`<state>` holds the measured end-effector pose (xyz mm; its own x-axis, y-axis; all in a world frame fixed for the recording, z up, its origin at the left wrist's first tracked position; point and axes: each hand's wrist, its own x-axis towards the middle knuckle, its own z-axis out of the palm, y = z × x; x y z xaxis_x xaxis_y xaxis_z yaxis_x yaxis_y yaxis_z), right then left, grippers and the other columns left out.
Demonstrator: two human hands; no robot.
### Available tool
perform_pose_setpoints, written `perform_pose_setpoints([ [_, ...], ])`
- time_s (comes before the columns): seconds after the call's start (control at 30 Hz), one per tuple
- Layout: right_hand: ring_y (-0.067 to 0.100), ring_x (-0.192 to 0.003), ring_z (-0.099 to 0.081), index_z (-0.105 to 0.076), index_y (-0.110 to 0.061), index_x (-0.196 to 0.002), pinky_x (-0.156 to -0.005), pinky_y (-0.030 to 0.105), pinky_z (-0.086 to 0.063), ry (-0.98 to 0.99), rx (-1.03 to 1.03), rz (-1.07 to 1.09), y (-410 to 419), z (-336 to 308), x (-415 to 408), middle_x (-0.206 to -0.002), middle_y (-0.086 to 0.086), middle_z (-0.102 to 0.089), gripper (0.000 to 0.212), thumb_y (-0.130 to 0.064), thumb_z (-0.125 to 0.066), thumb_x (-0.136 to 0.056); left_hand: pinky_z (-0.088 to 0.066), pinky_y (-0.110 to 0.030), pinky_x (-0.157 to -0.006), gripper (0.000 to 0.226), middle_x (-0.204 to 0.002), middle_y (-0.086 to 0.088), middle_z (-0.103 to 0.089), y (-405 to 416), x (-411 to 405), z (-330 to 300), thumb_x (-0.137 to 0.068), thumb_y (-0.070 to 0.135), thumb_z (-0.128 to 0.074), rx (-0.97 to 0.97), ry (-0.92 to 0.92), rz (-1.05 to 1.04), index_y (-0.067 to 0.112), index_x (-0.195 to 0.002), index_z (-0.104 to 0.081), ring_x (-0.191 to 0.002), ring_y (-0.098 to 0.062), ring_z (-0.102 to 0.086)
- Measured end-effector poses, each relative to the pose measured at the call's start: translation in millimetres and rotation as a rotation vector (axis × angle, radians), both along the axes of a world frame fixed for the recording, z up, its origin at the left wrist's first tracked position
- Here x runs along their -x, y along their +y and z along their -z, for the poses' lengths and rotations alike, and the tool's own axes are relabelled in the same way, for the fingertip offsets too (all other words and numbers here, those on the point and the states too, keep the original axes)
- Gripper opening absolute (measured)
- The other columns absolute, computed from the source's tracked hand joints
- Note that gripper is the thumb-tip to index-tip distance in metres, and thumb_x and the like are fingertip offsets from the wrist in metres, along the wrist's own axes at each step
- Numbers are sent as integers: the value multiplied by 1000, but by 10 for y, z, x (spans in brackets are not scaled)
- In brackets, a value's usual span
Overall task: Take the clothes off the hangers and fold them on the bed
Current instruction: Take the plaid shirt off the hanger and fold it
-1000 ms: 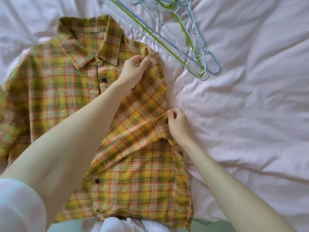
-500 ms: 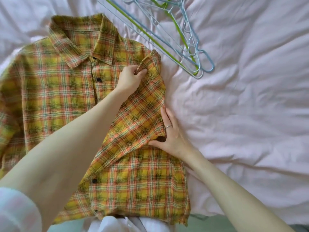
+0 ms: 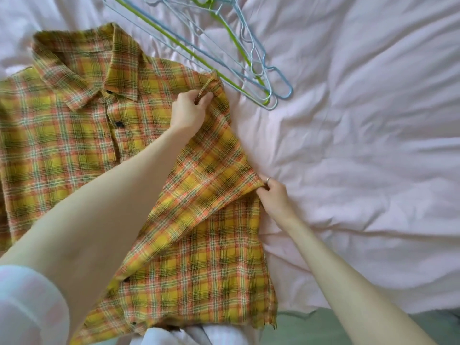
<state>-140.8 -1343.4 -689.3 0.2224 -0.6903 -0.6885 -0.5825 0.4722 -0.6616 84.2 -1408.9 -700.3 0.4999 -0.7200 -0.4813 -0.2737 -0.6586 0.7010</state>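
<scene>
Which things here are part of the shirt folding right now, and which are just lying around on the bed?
In use:
- plaid shirt, front up on the bed
- folded-in sleeve
- left hand, pinching the sleeve's cuff end
- right hand, pinching the shirt's side edge
- pink bedsheet, the folding surface

Lying about:
- wire hangers, blue and green, piled beside the collar
- white cloth at the shirt's hem

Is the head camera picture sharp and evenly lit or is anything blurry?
Head view: soft, even daylight, no glare; the yellow-orange plaid cotton shirt is sharp at centre, the white sleeve at lower left is blurred, and the thin wire hangers bow with wide-angle distortion.
</scene>
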Motion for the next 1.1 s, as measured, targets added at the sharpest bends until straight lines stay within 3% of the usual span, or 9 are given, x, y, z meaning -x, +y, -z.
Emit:
perform_pose_setpoints([
  [0.1, 14, -99, -62, -53, -5, -128, -89, 25, -50, -285, -323, 5, -133, 32, 89, -107, 4, -66, 49, 8, -53, -81, -40, -30, -61, 28, -67, 6, -48, 31, -10, 41, -96, 37, -50, -15, -23, -1, 15, -79, -53, -63, -13, -46],
  [0.2, 22, -118, -57, -45, -10, -136, -101, 33, -44, -466, -548, -60, -276, -75, 143, -126, 9, -61, 61, -22, -65, -80, -41, -29, -70, 27, -77, 5, -54, 53, -79, 12, -96, 35, -50, 10, -84, 31, 10, -92, -60, -77, -16, -51],
  [0.3, 20, -117, -58, -55, -11, -128, -102, 32, -44, -450, -595, 44, -336, -95, 44, -123, 7, -64, 57, -52, -46, -89, -52, -41, -78, 43, -100, -1, -62, 89, -143, -38, -92, 49, -50, -20, -86, 66, 13, -113, -60, -94, -24, -59],
  [0.4, 19, -99, -66, -66, -3, -106, -92, 27, -50, -238, -407, 206, -295, -9, -135, -105, 13, -70, 45, -44, -50, -94, -55, -45, -75, 57, -102, 0, -62, 288, -179, -111, -87, 62, -47, -96, -133, 155, 15, -120, -51, -85, -23, -64],
  [0.5, 8, -70, -60, -62, -13, -75, -61, 11, -46, -12, -161, 32, -187, 49, -198, -75, 1, -66, 30, -32, -52, -96, -53, -39, -73, 55, -94, 3, -61, 580, -243, -152, -87, 63, -45, -167, -257, 238, 16, -116, -51, -76, -18, -61],
  [0.6, 17, -65, -50, -48, -14, -65, -58, 27, -33, 211, 78, -154, -114, 44, -221, -64, -3, -51, 39, -32, -43, -99, -44, -37, -76, 44, -94, -4, -62, 883, -329, -194, -89, 54, -50, -186, -379, 350, 13, -101, -57, -83, -20, -55],
  [0.73, 29, -95, -54, -56, -2, -100, -76, 34, -35, 446, 338, -156, -57, -1, -357, -98, 11, -59, 28, -26, -42, -99, -32, -41, -98, 38, -118, -12, -53, 1226, -476, -279, -88, 42, -60, 5, -597, 283, 11, -110, -60, -116, -31, -42],
  [0.93, 37, -114, -50, -55, -3, -123, -90, 47, -42, 473, 824, -485, 7, -23, -677, -123, 18, -55, 40, -28, -47, -93, -47, -35, -69, 54, -104, -6, -55, 2046, -657, -334, -83, 64, -51, -318, -537, 237, 14, -103, -57, -94, -24, -53],
  [1.1, 32, -138, -30, -40, -12, -141, -110, 50, -26, 412, 806, -761, 54, 17, -927, -148, 15, -35, 49, -34, -36, -97, -40, -30, -57, 34, -76, -2, -56, 2320, -643, -357, -95, 43, -47, -256, -463, 311, 10, -91, -55, -74, -25, -57],
])
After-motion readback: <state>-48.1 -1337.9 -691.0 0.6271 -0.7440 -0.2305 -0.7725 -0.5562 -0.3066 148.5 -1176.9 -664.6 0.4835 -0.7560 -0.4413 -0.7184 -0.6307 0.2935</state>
